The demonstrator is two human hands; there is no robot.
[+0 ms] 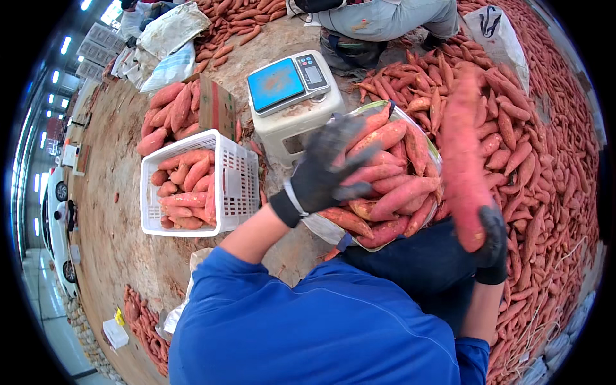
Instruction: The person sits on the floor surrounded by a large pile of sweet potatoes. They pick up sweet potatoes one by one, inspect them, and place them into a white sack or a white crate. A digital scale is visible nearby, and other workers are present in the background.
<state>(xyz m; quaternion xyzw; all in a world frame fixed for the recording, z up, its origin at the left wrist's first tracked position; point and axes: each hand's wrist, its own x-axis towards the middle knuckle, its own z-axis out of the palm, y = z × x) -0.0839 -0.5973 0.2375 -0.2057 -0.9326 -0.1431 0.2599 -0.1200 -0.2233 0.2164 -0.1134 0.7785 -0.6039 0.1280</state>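
My right hand (492, 240), in a dark work glove, grips the lower end of a long, thick red sweet potato (463, 159), which stands nearly upright in the view and is slightly blurred. My left hand (332, 163), gloved too and blurred by motion, has its fingers spread over the left side of a sack (332, 231) filled with sweet potatoes (402, 195). Whether its fingertips touch them I cannot tell. The filled sack sits in front of me, against my dark trouser leg (409, 260).
A white plastic crate (240, 192) of sweet potatoes stands left, with a cardboard box (216, 103) behind it. A digital scale (279, 84) rests on a pale stool (288, 130). Sweet potatoes (553, 192) heap along the right. Another person (380, 19) sits ahead; someone else (137, 19) is at upper left.
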